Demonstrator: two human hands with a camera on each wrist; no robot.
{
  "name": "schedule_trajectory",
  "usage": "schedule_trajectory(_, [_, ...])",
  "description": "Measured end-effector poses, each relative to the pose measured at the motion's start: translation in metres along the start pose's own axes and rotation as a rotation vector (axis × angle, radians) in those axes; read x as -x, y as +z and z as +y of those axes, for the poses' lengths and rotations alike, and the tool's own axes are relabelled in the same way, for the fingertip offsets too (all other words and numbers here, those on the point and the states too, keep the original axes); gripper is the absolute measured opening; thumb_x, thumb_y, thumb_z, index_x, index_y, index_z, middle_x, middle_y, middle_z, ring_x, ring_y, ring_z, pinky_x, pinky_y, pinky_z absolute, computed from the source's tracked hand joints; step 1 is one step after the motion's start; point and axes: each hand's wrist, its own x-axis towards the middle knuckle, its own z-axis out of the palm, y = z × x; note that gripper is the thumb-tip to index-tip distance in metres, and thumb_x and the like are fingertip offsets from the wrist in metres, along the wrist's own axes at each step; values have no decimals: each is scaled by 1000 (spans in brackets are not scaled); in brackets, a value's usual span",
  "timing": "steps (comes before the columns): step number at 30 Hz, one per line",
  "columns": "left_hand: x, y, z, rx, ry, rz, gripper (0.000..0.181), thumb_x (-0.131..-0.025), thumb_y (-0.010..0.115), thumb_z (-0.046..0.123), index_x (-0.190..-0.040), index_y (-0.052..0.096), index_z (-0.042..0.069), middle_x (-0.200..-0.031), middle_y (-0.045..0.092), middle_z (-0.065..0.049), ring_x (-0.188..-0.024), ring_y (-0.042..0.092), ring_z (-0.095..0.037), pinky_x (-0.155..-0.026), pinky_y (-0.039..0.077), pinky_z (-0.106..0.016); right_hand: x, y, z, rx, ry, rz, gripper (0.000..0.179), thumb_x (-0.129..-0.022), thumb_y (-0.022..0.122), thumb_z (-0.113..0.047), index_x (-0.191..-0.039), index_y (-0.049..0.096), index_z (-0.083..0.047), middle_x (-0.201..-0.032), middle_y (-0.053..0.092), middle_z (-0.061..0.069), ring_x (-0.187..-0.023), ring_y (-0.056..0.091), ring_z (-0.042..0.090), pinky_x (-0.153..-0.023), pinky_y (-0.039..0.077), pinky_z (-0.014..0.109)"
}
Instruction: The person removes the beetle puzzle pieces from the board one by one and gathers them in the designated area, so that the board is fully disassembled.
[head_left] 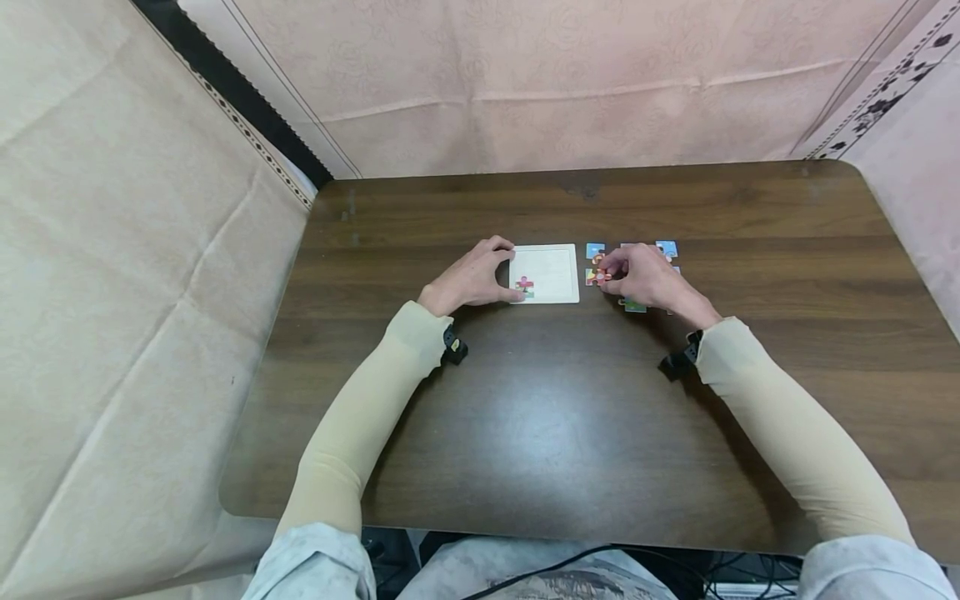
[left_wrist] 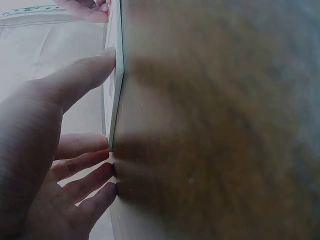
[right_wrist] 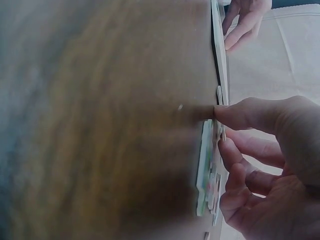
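Note:
A white puzzle board (head_left: 553, 271) lies flat on the table, with a small pink and green puzzle piece (head_left: 524, 287) in its near left corner. My left hand (head_left: 472, 275) rests at the board's left side, thumb on the near corner and outstretched fingers by the far corner. Just right of the board, my right hand (head_left: 647, 277) pinches a red and yellow puzzle piece (head_left: 594, 277) between thumb and index finger, low at the tabletop. The right wrist view shows loose puzzle pieces (right_wrist: 204, 167) under and beside that hand, which partly hides them.
Around the right hand lie several puzzle pieces, among them a blue one (head_left: 595, 249), another blue one (head_left: 666, 248) and a green one (head_left: 635, 307). The brown wooden table (head_left: 540, 417) ends at light cloth hangings (head_left: 525, 92) behind and at the sides.

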Motion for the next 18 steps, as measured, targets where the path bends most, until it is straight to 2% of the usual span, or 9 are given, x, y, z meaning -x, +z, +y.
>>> schedule_trajectory(18, [0,0,0,-2,0,5,90,-91,86,53,-159,53,4,-168,43,-9,-155,41,-26,-130,39,-43,-1,-3,-5,3,-8,12,35,-98,79,-14,-129,75,2,-117,74,22,-100,60,33,-85,44,40])
